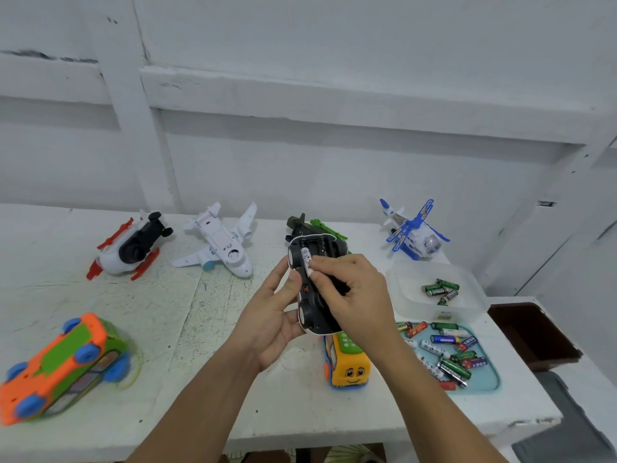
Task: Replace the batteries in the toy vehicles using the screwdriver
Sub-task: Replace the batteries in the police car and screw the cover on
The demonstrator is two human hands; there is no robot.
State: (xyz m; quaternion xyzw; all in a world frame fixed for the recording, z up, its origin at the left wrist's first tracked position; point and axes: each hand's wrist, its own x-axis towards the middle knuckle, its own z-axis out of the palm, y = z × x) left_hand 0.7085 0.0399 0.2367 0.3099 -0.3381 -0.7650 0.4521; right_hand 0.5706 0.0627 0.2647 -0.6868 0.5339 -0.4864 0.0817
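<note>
Head view gives me the black toy car (317, 295) turned belly-up and held above the middle of the white table (233, 412). The left hand (270, 319) cradles it from below and from the left, fingers curled round the body and thumb on the near side. The right hand (354, 292) reaches over from the right and pinches a white battery (306, 259) between thumb and fingertips. The battery lies in the open compartment at the car's far end; I cannot tell whether it is fully seated.

Just below the car a yellow bus (349, 365) stands facing me. To the right, a teal tray (490, 379) holds loose batteries (447, 349), and behind it a clear tub (407, 295) holds a few green batteries (440, 290). An orange bus (63, 365) lies wheels-up at near left. Along the far edge sit a red helicopter (130, 245), a white plane (220, 242), a green helicopter (320, 227) behind the car, and a blue helicopter (414, 230).
</note>
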